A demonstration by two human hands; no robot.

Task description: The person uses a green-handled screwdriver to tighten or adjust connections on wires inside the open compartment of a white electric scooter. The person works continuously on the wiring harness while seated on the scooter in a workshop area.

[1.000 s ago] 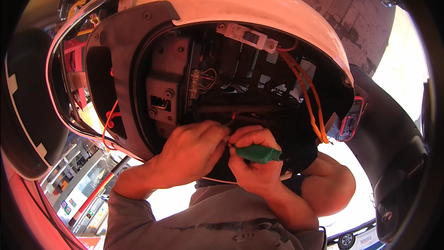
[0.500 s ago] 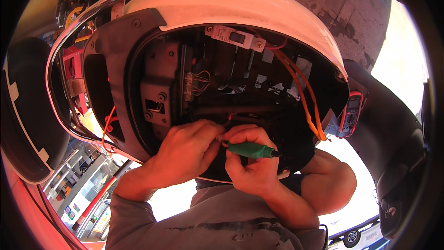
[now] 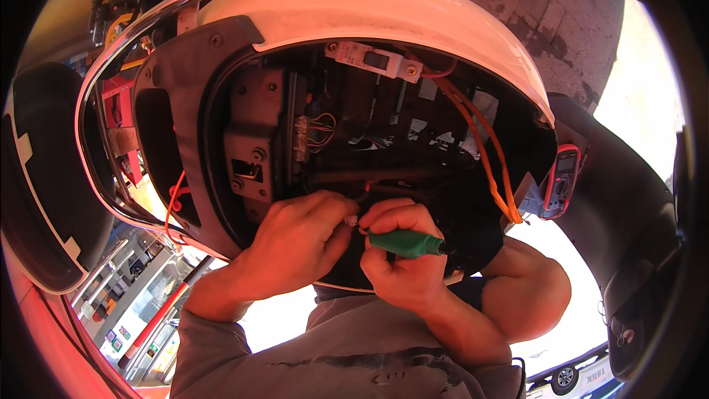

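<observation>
Inside the open body of a light-coloured scooter [image 3: 354, 0], my two hands work close together at the near edge. The fingertips of my left hand [image 3: 299, 240] are closed on a small clear wire connector [image 3: 352, 220]. My right hand [image 3: 405, 255] grips a green-sleeved clip [image 3: 405, 243] with a dark tail end. Its narrow tip points left, just right of the connector. Whether the two touch cannot be made out. Dark wiring lies beyond my fingers, partly hidden by them.
A white breaker switch [image 3: 375, 59] sits across the compartment's far rim, with orange cables [image 3: 480, 133] running down to the right. A red-edged multimeter [image 3: 563, 177] rests at the right. A metal bracket [image 3: 255, 137] and thin wires [image 3: 322, 129] are at the left.
My right hand and the green-sleeved clip have shifted slightly right, away from my left fingertips. More of the small connector now shows. My left hand stays nearly still.
</observation>
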